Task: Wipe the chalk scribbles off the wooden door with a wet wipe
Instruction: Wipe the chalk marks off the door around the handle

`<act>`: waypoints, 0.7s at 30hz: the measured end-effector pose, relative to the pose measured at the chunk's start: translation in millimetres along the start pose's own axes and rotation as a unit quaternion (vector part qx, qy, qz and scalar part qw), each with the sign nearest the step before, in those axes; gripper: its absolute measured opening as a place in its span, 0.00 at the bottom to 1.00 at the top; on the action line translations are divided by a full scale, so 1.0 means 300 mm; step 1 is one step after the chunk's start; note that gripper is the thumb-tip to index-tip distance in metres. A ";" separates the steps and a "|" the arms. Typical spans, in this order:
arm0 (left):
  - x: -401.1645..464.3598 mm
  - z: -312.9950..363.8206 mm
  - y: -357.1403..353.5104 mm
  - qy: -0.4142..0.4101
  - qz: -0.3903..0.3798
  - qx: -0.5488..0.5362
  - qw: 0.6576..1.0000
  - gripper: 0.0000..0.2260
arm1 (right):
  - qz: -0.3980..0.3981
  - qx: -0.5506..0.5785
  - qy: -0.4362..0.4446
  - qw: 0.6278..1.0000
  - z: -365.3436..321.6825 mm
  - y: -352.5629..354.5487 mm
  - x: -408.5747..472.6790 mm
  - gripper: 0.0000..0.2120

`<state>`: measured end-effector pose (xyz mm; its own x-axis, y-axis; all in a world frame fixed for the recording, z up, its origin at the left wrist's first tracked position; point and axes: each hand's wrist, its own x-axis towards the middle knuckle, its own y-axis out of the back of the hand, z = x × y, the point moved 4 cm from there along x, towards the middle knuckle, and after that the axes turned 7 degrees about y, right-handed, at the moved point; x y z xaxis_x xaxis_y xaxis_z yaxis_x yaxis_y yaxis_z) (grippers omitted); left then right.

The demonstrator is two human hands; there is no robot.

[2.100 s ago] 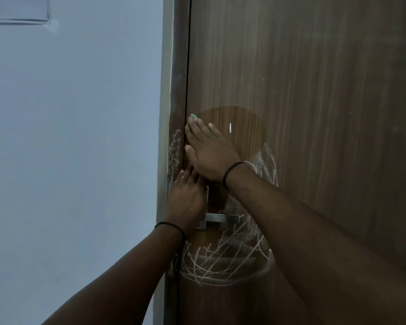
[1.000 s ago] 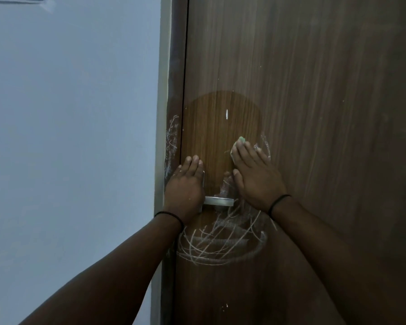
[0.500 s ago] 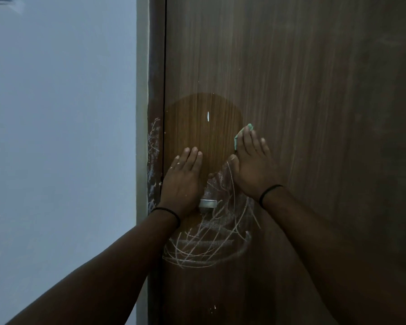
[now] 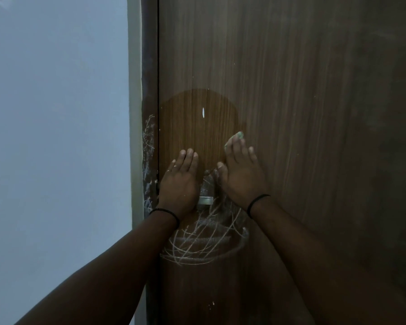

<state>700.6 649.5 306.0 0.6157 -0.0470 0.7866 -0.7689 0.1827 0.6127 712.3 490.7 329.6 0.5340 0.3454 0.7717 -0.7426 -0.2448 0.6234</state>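
**Half the chalk is off; the tangle below the handle is left**

At the left of the frame a pale blue-grey wall [image 4: 56,137] runs down to the door frame [image 4: 148,146], whose dark strip carries faint chalk streaks at mid-height. Just right of it the left hand [image 4: 178,184] lies flat and spread on the wooden door [image 4: 291,90], empty, covering part of the metal handle [image 4: 205,201]. At centre the right hand [image 4: 242,177] presses flat on the door, palm down on the wet wipe [image 4: 239,135], of which only a green corner shows past the fingertips. The hands are apart, the handle between them.

Above them a glossy damp patch [image 4: 197,127] looks clean. The chalk scribbles [image 4: 202,240] loop thickly below the handle, lower centre.

Risks, as I judge them: a loaded wipe may smear chalk into a haze instead of lifting it; the handle blocks a flat pass, so lines beside it could be missed; the frame streaks are easily forgotten. The room is dim, which hides faint residue.
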 end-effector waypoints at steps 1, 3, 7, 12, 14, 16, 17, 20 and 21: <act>-0.003 0.001 -0.003 0.005 0.000 0.000 1.000 0.25 | -0.011 -0.004 0.027 1.000 -0.014 -0.016 -0.022 0.30; -0.005 0.005 -0.007 0.011 -0.005 0.004 1.000 0.25 | -0.023 -0.019 0.039 0.999 0.006 -0.035 -0.075 0.29; -0.002 0.004 -0.002 0.008 -0.020 0.023 1.000 0.25 | 0.012 -0.026 -0.054 0.998 0.091 -0.014 -0.078 0.30; -0.006 0.013 -0.001 0.019 -0.019 0.026 0.999 0.24 | 0.018 0.024 -0.049 0.998 0.006 -0.016 0.002 0.32; -0.011 0.012 0.000 0.017 -0.021 0.022 0.999 0.24 | -0.003 0.021 -0.003 1.000 -0.018 -0.051 -0.046 0.31; -0.016 0.001 0.002 0.009 -0.026 0.026 0.999 0.24 | -0.008 0.014 0.011 1.000 0.016 -0.074 -0.111 0.30; -0.018 -0.008 0.004 0.004 -0.030 0.030 0.999 0.24 | -0.001 0.014 -0.004 1.000 0.049 -0.076 -0.135 0.29; -0.023 -0.022 0.001 -0.005 -0.039 0.043 0.998 0.24 | 0.022 0.007 -0.081 0.996 0.120 -0.053 -0.142 0.29; -0.023 -0.018 -0.001 -0.003 -0.041 0.041 0.998 0.24 | 0.022 0.013 -0.093 0.995 0.114 -0.048 -0.127 0.30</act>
<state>697.5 655.0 299.9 0.6760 -0.0647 0.7341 -0.7280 0.0961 0.6788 716.6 450.1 295.6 0.5677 0.1609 0.8073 -0.7578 -0.2808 0.5889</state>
